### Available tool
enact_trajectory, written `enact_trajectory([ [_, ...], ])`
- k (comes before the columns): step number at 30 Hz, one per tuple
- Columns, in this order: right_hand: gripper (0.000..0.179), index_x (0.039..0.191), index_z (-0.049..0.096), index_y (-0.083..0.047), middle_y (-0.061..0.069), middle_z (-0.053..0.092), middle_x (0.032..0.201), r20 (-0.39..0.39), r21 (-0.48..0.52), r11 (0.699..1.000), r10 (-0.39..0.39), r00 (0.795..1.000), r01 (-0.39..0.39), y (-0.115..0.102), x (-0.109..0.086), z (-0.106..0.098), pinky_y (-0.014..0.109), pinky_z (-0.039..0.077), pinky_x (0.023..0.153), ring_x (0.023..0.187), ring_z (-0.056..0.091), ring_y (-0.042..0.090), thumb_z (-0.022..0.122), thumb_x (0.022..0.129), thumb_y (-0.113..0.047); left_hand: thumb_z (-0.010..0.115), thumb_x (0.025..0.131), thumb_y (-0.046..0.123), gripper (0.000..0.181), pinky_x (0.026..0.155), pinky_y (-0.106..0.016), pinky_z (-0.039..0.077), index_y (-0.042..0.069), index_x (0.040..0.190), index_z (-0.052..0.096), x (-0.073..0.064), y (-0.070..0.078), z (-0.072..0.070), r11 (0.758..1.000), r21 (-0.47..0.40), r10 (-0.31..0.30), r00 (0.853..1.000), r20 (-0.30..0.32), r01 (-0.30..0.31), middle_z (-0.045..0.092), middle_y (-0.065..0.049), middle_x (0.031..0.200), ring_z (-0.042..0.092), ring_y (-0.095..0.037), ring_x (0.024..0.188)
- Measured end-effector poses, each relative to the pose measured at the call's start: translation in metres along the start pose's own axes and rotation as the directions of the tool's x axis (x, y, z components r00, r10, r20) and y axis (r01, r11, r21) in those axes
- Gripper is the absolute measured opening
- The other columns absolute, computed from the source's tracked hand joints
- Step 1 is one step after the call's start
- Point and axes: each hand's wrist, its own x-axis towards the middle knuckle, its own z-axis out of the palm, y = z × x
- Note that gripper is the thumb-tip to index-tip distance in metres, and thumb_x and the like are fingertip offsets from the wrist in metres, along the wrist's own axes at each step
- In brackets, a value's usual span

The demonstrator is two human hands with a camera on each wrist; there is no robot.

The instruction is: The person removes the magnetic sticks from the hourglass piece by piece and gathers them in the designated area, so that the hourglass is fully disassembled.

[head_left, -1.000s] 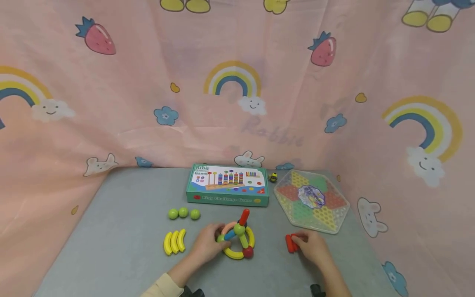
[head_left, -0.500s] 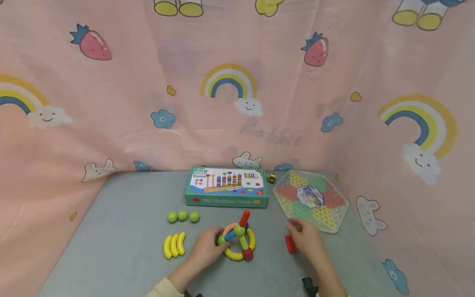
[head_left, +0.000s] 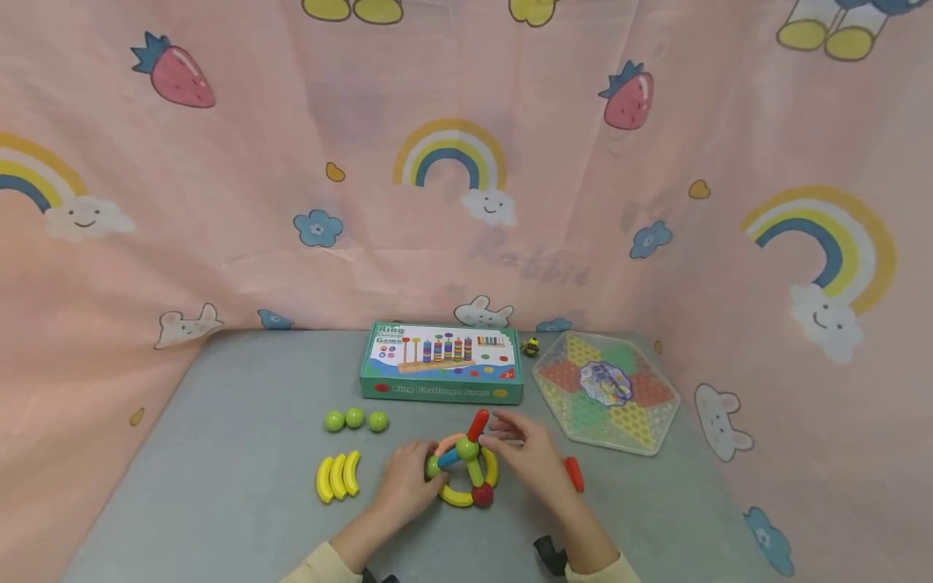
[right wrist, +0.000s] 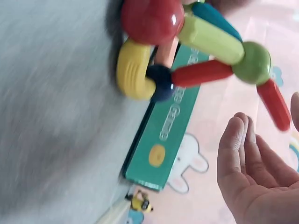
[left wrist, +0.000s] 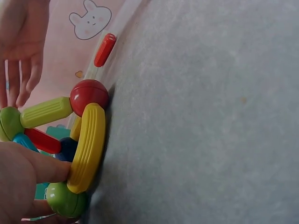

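A magnetic ball-and-stick toy (head_left: 474, 470) stands on the table: a ring of curved sticks and balls, with straight sticks rising to a green top ball (right wrist: 252, 63). From that ball a red stick (head_left: 478, 424) slants upward. My left hand (head_left: 406, 483) pinches the toy's left side, thumb against a yellow curved stick (left wrist: 88, 149) and fingers behind a lower green ball (left wrist: 67, 199). Beside the upper red stick is my right hand (head_left: 534, 457), fingers loosely bent with nothing held; the stick's tip lies between thumb and fingers in the right wrist view.
Loose red sticks (head_left: 574, 474) lie right of the toy, partly behind the right forearm. To the left are three green balls (head_left: 355, 418) and three yellow curved sticks (head_left: 338, 476). Behind stand a green game box (head_left: 441, 392), a tiny bee figure (head_left: 530, 347) and a hexagonal board (head_left: 607, 393).
My right hand has left the loose red sticks, risen and moved left to the toy's upper red stick. The left hand keeps its hold on the toy.
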Motion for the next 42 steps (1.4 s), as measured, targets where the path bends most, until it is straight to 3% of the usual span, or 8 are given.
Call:
enact_trajectory([
  [6,0.049,0.128,0.066,-0.011,0.006,0.072,0.11,0.008,-0.011,1.0,-0.007,1.0,0.007,-0.006,0.006,0.013,0.04,0.058,0.087,0.1,0.067,0.021,0.077,0.089,-0.038,0.077,0.086,0.023,0.043,0.096,-0.054,0.048,0.006,0.123,0.065,0.0,-0.002,0.001,1.0,0.007,0.026,1.0,-0.007,-0.025,0.067,-0.01,0.118,0.06,-0.029,0.113],
  [13,0.033,0.118,0.069,-0.007,0.003,0.072,0.103,-0.013,-0.01,1.0,0.0,1.0,0.0,-0.003,0.009,0.023,0.038,0.059,0.083,0.093,0.067,0.017,0.076,0.092,-0.025,0.077,0.087,0.023,0.044,0.098,-0.058,0.046,0.005,0.126,0.064,-0.002,-0.003,0.004,0.999,0.006,0.038,0.999,-0.008,-0.038,0.066,-0.012,0.122,0.059,-0.032,0.117],
  [17,0.031,0.118,0.069,-0.006,0.006,0.072,0.104,-0.069,0.035,0.999,0.015,0.998,-0.013,0.002,0.01,0.019,0.036,0.06,0.082,0.096,0.068,0.02,0.075,0.093,-0.023,0.077,0.087,0.022,0.044,0.097,-0.057,0.046,0.004,0.125,0.064,-0.002,-0.002,0.005,0.999,0.008,0.047,0.999,-0.014,-0.047,0.065,-0.011,0.119,0.059,-0.031,0.115],
  [20,0.036,0.122,0.068,-0.006,0.007,0.072,0.109,-0.095,0.047,0.998,0.035,0.995,-0.031,0.004,0.011,0.013,0.039,0.058,0.091,0.106,0.067,0.023,0.074,0.094,-0.026,0.076,0.089,0.021,0.045,0.098,-0.056,0.046,0.003,0.129,0.063,-0.001,-0.001,0.005,0.999,-0.009,0.041,0.999,-0.002,-0.041,0.065,-0.012,0.12,0.059,-0.031,0.115],
  [27,0.043,0.134,0.062,-0.007,0.008,0.07,0.116,-0.1,-0.033,0.994,0.104,0.99,-0.108,0.012,0.002,-0.014,0.042,0.056,0.094,0.108,0.066,0.023,0.068,0.098,-0.029,0.072,0.092,0.016,0.052,0.103,-0.056,0.047,0.005,0.14,0.056,-0.004,-0.004,0.006,0.994,-0.111,0.02,1.0,-0.001,-0.02,0.048,-0.019,0.136,0.054,-0.038,0.124],
  [32,0.051,0.131,0.054,-0.003,0.016,0.072,0.111,-0.085,-0.023,0.985,0.17,0.982,-0.172,0.026,-0.007,-0.053,0.04,0.059,0.082,0.098,0.071,0.027,0.073,0.093,-0.032,0.075,0.09,0.019,0.051,0.102,-0.053,0.048,0.004,0.135,0.058,-0.009,-0.006,0.007,0.993,-0.119,0.01,1.0,-0.029,-0.014,0.058,-0.014,0.129,0.057,-0.034,0.122],
  [39,0.044,0.118,0.064,0.004,0.018,0.073,0.105,-0.083,-0.183,0.968,0.161,0.984,-0.173,0.052,-0.014,-0.093,0.037,0.058,0.073,0.093,0.072,0.029,0.075,0.092,-0.03,0.074,0.091,0.021,0.043,0.1,-0.049,0.05,0.004,0.129,0.062,-0.01,-0.009,0.005,0.995,-0.084,0.047,0.998,-0.035,-0.049,0.061,-0.009,0.121,0.059,-0.028,0.116],
  [42,0.039,0.117,0.064,0.004,0.014,0.074,0.098,-0.066,-0.225,0.951,0.203,0.977,-0.213,0.063,-0.013,-0.102,0.035,0.056,0.069,0.087,0.071,0.025,0.074,0.092,-0.024,0.074,0.092,0.021,0.043,0.1,-0.049,0.05,0.004,0.129,0.062,-0.01,-0.009,0.004,0.995,-0.086,0.048,0.999,-0.021,-0.05,0.061,-0.009,0.121,0.059,-0.028,0.117],
])
